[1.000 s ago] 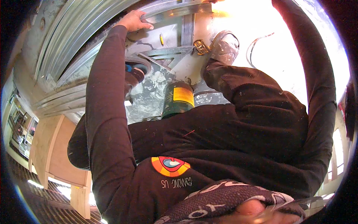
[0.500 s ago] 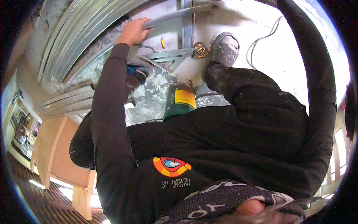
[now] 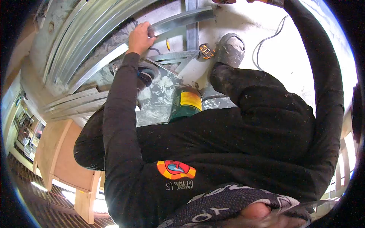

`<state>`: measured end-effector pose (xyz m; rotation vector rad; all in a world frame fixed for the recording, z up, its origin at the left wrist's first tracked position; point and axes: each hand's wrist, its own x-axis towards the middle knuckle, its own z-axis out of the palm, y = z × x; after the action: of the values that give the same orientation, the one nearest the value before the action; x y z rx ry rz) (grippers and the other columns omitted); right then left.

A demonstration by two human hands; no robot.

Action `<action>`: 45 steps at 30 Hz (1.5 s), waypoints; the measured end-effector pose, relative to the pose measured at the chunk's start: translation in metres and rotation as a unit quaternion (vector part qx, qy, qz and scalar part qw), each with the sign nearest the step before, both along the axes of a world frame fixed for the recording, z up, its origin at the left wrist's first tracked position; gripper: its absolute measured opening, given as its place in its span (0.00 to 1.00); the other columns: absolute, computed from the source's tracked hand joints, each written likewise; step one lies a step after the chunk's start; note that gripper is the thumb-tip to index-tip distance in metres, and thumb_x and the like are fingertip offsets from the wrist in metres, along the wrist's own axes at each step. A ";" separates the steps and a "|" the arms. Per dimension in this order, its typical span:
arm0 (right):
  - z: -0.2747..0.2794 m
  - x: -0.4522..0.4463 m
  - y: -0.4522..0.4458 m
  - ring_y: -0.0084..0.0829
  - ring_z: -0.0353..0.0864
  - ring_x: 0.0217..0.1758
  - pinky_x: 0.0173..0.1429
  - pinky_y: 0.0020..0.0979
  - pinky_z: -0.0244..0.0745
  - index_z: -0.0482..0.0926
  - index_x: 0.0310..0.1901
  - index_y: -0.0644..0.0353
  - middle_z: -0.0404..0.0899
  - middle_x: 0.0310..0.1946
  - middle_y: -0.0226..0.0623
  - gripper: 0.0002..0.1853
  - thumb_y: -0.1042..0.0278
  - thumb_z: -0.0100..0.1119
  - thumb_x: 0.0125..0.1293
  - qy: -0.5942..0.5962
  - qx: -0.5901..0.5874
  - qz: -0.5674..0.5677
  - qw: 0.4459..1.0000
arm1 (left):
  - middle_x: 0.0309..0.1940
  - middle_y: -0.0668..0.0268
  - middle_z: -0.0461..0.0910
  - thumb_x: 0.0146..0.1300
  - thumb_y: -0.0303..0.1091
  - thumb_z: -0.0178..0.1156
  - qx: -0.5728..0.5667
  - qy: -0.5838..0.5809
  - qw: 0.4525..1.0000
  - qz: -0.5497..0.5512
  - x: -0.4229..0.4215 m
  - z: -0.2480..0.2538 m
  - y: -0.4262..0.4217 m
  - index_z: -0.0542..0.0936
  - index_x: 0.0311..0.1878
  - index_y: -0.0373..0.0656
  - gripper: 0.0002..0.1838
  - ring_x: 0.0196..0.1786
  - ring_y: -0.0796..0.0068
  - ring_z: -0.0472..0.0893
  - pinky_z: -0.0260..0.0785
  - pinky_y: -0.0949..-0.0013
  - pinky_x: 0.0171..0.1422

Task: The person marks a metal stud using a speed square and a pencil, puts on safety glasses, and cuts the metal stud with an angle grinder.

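Observation:
My left hand (image 3: 142, 38) is closed around a long metal channel (image 3: 178, 22), thumb on the near side. The channel slants up to the right, and its far end lies across another metal profile (image 3: 192, 33) on the floor. At the top edge my right hand (image 3: 270, 2) is mostly cut off, so its fingers cannot be made out. A dark round object (image 3: 224, 1) shows only in part nearby. Below the channel are a small yellow tool (image 3: 167, 44), a metal triangle square (image 3: 173, 59) and an orange-and-black object (image 3: 205, 51).
Long metal profiles (image 3: 81, 38) are stacked at the upper left, with shorter ones (image 3: 76, 100) below. A green container with a yellow label (image 3: 186, 102) stands between my legs. A dark cable (image 3: 262, 41) crosses the pale floor at right. Wooden panels (image 3: 72, 152) are at lower left.
My left hand has shifted slightly right, and the channel has turned so more of its broad face shows. The round object and part of my right hand have come into view at the top.

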<state>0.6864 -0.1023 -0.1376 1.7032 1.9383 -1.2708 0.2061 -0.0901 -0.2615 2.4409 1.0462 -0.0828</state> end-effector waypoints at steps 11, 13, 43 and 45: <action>-0.006 -0.009 0.003 0.30 0.81 0.41 0.46 0.37 0.78 0.75 0.62 0.56 0.86 0.39 0.34 0.37 0.69 0.75 0.45 0.046 -0.052 0.029 0.997 | 0.39 0.57 0.85 0.56 0.43 0.72 0.009 0.060 0.998 0.035 0.005 -0.010 -0.014 0.81 0.51 0.51 0.20 0.43 0.49 0.85 0.75 0.50 0.45; -0.004 -0.015 0.003 0.32 0.82 0.44 0.49 0.39 0.78 0.75 0.63 0.56 0.86 0.41 0.36 0.38 0.70 0.75 0.45 0.011 -0.036 0.047 0.998 | 0.40 0.57 0.86 0.55 0.41 0.71 -0.001 0.061 0.998 0.031 0.005 -0.009 -0.013 0.81 0.52 0.53 0.21 0.44 0.50 0.85 0.76 0.49 0.44; -0.006 -0.030 0.010 0.31 0.81 0.38 0.44 0.38 0.78 0.76 0.57 0.54 0.85 0.37 0.34 0.32 0.71 0.72 0.45 0.027 -0.043 0.081 0.995 | 0.39 0.61 0.87 0.50 0.28 0.64 0.029 0.063 0.997 0.040 0.006 -0.005 -0.019 0.84 0.55 0.58 0.25 0.42 0.53 0.85 0.77 0.52 0.44; -0.011 -0.027 0.009 0.31 0.81 0.38 0.44 0.38 0.78 0.76 0.57 0.54 0.85 0.37 0.34 0.32 0.71 0.72 0.45 0.031 -0.043 0.076 0.996 | 0.40 0.61 0.87 0.50 0.29 0.64 0.026 0.071 0.996 0.038 0.006 -0.005 -0.019 0.84 0.55 0.59 0.25 0.42 0.53 0.86 0.77 0.52 0.44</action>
<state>0.6596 -0.0929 -0.1481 1.4634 1.9746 -1.3433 0.2123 -0.1089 -0.2668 2.4679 1.2145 -0.2093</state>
